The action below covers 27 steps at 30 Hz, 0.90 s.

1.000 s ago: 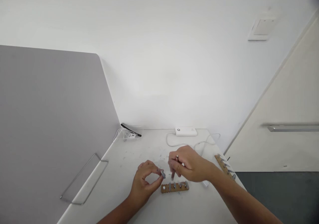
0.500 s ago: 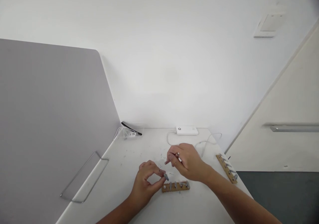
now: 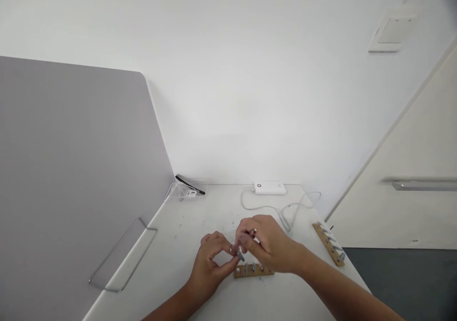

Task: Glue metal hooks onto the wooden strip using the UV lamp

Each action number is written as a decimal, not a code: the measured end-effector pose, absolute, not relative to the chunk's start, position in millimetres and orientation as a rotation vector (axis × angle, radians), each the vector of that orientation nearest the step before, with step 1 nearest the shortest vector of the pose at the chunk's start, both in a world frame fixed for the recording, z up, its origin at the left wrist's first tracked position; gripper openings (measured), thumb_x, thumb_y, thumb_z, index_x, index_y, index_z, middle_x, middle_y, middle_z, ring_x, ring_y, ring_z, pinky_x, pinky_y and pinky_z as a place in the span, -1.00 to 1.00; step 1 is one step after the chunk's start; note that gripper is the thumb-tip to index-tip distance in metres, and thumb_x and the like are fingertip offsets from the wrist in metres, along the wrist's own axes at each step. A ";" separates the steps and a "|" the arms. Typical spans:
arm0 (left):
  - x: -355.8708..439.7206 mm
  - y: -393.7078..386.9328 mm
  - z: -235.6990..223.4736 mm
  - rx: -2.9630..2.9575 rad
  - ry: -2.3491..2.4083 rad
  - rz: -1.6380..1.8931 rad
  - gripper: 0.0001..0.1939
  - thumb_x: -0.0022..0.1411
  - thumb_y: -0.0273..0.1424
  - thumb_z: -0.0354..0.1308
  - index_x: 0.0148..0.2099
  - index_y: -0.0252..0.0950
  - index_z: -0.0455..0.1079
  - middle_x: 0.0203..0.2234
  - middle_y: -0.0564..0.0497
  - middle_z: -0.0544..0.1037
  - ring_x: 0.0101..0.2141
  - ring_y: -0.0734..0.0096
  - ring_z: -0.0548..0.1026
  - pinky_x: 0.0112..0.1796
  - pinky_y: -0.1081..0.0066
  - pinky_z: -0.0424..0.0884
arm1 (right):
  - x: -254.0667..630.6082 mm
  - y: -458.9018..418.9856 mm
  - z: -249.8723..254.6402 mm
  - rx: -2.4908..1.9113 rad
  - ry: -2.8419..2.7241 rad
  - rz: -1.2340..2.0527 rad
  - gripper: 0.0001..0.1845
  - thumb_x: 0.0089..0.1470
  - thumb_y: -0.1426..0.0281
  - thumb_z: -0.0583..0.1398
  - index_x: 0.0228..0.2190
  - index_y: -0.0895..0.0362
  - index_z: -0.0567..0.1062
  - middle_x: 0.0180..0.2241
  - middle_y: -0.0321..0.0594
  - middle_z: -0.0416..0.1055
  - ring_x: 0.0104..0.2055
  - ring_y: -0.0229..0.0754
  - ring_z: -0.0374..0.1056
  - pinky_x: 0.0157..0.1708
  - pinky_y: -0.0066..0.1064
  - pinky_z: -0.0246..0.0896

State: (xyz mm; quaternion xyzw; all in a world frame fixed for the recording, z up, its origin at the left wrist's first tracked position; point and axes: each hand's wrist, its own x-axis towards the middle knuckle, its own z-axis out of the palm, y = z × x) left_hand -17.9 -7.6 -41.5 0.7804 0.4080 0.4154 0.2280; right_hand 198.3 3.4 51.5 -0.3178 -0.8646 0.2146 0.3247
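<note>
Between the thumb and forefinger of my left hand (image 3: 210, 264) is a small grey-blue piece (image 3: 240, 255) that looks like a false nail. My right hand (image 3: 264, 245) is closed round a thin stick-like tool (image 3: 254, 231). Only the pale back end of the tool shows clearly; the fingers hide the rest. My right fingertips are right beside the grey-blue piece, and I cannot tell whether they touch it. Below the hands lies a wooden strip (image 3: 246, 274) with several grey nail-like pieces standing on it. My right hand partly covers its right end.
A second wooden strip (image 3: 327, 244) with similar pieces lies at the table's right edge. Behind are a white power bank (image 3: 270, 187), its cable (image 3: 285, 221) and a clear tray (image 3: 191, 192) with cords. Small crumbs dot the white table (image 3: 171, 254). A wire handle (image 3: 139, 259) juts out at left.
My right hand has come down and slightly left, bringing the tool to the grey-blue piece. The left hand keeps its pinch. The whole view has shifted a little.
</note>
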 end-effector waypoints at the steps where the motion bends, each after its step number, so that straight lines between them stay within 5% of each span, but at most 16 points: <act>1: -17.9 -7.1 -42.5 2.148 1.115 1.157 -0.85 0.21 -0.49 0.33 -0.38 -0.20 0.47 -0.42 0.09 0.66 -0.31 0.30 0.55 -0.14 0.26 0.27 | 199.6 6.1 49.1 -0.866 -2.244 0.524 -0.67 0.41 0.26 0.00 -0.26 0.08 0.50 -0.41 -0.27 0.56 -0.37 -0.21 0.41 -0.26 -0.38 0.20; 12: -15.8 -6.3 -38.3 2.131 1.113 1.219 -0.83 0.16 -0.55 0.35 -0.39 -0.21 0.47 -0.44 0.12 0.65 -0.35 0.34 0.55 -0.18 0.31 0.29 | 209.7 8.6 53.5 -0.806 -2.453 0.510 -0.63 0.40 0.33 0.02 -0.46 0.07 0.41 -0.62 -0.38 0.41 -0.58 -0.28 0.23 -0.37 -0.43 0.08; 21: -16.6 -6.0 -42.4 2.125 1.130 1.185 -0.83 0.19 -0.50 0.35 -0.40 -0.22 0.46 -0.45 0.12 0.63 -0.34 0.34 0.55 -0.15 0.30 0.27 | 196.1 1.6 46.7 -0.818 -2.285 0.484 -0.67 0.42 0.28 -0.02 -0.27 0.07 0.48 -0.43 -0.29 0.55 -0.42 -0.24 0.39 -0.23 -0.38 0.17; 27: -16.5 -6.7 -43.7 2.132 1.095 1.224 -0.83 0.15 -0.54 0.38 -0.38 -0.19 0.48 -0.41 0.13 0.68 -0.32 0.33 0.56 -0.15 0.29 0.26 | 207.3 9.3 43.8 -0.905 -2.203 0.298 -0.70 0.40 0.31 0.04 -0.30 0.06 0.52 -0.48 -0.32 0.53 -0.43 -0.23 0.33 -0.26 -0.37 0.08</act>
